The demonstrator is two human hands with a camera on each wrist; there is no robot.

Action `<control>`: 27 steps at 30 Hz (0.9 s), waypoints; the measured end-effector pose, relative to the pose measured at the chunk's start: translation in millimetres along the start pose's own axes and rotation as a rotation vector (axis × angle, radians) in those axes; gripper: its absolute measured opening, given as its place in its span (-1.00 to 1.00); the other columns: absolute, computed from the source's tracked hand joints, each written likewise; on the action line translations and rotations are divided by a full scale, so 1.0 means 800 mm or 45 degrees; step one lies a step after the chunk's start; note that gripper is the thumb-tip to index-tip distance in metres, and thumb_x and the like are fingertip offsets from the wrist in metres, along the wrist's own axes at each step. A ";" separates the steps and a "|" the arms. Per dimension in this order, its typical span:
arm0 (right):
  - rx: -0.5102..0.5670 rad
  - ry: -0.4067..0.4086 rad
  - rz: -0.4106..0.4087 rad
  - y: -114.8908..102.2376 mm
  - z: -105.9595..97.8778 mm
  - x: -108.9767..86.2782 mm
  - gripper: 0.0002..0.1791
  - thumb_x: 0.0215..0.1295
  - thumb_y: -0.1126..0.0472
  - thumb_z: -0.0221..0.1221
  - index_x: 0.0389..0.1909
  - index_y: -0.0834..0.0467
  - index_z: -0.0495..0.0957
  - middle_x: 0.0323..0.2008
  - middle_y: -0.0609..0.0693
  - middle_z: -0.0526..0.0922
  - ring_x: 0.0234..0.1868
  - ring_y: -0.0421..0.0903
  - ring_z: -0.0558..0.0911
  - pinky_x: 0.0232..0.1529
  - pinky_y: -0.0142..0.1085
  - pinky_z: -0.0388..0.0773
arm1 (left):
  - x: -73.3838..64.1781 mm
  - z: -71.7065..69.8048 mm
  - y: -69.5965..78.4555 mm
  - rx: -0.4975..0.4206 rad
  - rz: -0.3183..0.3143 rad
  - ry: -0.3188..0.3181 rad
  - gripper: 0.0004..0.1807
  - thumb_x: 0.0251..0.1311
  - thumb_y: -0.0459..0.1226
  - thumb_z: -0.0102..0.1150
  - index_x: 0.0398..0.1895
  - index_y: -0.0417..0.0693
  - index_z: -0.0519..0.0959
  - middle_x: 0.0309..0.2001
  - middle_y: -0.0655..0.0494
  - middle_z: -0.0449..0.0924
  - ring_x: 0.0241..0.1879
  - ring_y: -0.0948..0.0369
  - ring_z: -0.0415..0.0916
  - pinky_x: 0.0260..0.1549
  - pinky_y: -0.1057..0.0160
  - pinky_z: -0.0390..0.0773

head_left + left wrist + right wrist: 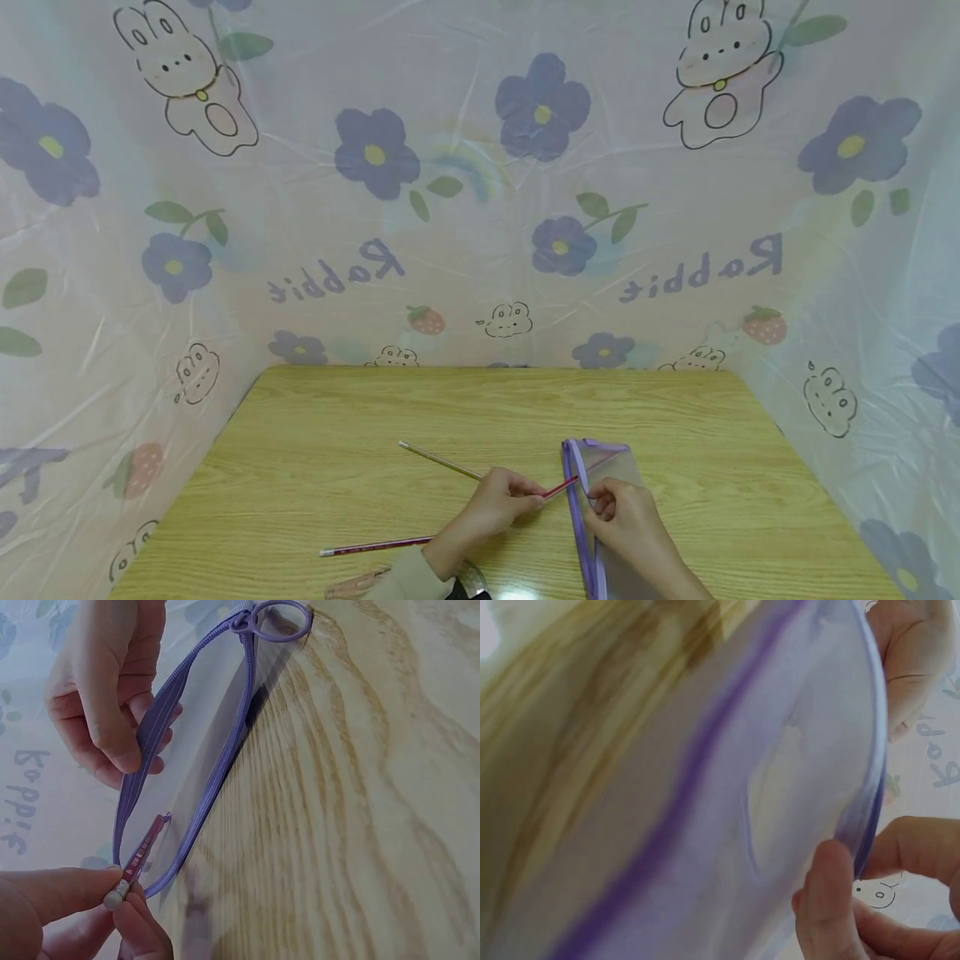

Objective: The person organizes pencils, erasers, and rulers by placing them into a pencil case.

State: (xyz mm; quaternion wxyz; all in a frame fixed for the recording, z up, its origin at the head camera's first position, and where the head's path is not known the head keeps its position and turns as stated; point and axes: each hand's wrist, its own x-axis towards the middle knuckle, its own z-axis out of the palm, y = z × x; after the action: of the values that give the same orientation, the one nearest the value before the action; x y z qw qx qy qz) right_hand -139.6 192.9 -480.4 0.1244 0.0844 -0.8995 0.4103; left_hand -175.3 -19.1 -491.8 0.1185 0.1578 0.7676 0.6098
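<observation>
A see-through pouch (622,567) with purple zipper edging lies on the wooden table, its mouth parted. My right hand (626,517) pinches one zipper edge between thumb and fingers and holds it away from the other. A red pencil (558,488) points into that mouth, its front part showing through the pouch wall. Near its white-tipped end, my left hand (504,502) pinches the pencil (141,853) with thumb and fingers. At the pouch's end in the left wrist view is a purple ring (281,636). The right wrist view shows the pouch wall close up, with the pencil not clear there.
A gold-coloured pencil (438,461) lies left of the pouch, partly behind the left hand. Nearer the front are a dark red pencil (375,547), a brown object (352,587) and a clear curved object (472,577), partly covered by the left arm. Printed curtains (465,250) enclose the table.
</observation>
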 end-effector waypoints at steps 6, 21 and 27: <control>0.026 -0.031 0.052 -0.004 0.000 0.001 -0.79 -0.16 0.58 0.28 -0.45 0.30 0.62 -0.61 -0.12 0.52 -0.61 -0.32 0.48 -0.59 -0.45 0.54 | 0.003 0.007 -0.001 0.004 0.016 0.014 -0.93 0.16 -0.48 0.35 -0.30 -0.36 0.73 -0.35 -0.03 0.71 -0.45 0.33 0.45 -0.50 0.48 0.44; 0.018 -0.050 0.053 -0.006 0.001 0.000 -0.80 -0.13 0.57 0.31 -0.44 0.31 0.62 -0.59 -0.11 0.53 -0.59 -0.32 0.49 -0.57 -0.46 0.55 | 0.005 0.020 0.000 -0.055 -0.009 0.064 -0.93 0.13 -0.48 0.37 -0.32 -0.35 0.74 -0.38 -0.01 0.72 -0.46 0.35 0.46 -0.50 0.49 0.45; 0.016 -0.063 0.068 -0.004 0.001 0.000 -0.82 -0.10 0.55 0.32 -0.44 0.30 0.63 -0.58 -0.10 0.55 -0.57 -0.32 0.51 -0.55 -0.46 0.57 | 0.006 0.026 -0.001 -0.069 -0.036 0.049 -0.94 0.17 -0.46 0.36 -0.31 -0.31 0.74 -0.34 0.02 0.72 -0.43 0.33 0.50 -0.49 0.46 0.52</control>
State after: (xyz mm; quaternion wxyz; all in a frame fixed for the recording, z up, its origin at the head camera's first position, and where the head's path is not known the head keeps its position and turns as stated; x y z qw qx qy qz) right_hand -138.7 190.3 -478.5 0.0907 0.0712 -0.9016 0.4168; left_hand -171.8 1.0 -497.3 0.1167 0.1319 0.7551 0.6315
